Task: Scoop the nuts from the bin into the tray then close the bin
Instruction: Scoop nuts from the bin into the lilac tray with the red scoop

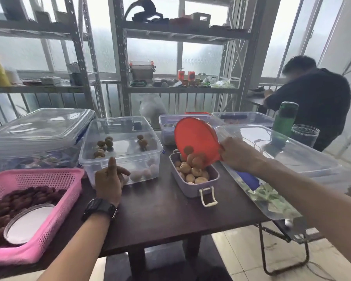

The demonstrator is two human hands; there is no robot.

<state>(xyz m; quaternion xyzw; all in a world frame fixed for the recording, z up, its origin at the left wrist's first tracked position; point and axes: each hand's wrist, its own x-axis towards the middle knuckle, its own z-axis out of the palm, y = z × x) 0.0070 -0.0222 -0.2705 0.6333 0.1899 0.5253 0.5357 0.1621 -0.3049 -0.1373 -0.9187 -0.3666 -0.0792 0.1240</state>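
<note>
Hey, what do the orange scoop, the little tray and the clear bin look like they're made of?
Orange scoop: translucent glossy plastic, nuts showing through it. Small tray: opaque matte lilac plastic, likely, with a cream clip latch. Clear bin: transparent, shiny plastic, contents visible through its walls.

The pink basket [37, 199] is cut off by the left edge, so part of the dark brown things in it cannot be seen. The orange scoop [195, 136] hides the far part of the small tray [193, 175], and the nuts [193, 159] spilling from it look blurry. The things on the far shelves [182, 82] are too fuzzy and small to tell, and the right hand [237, 155] covers the scoop's handle.
</note>
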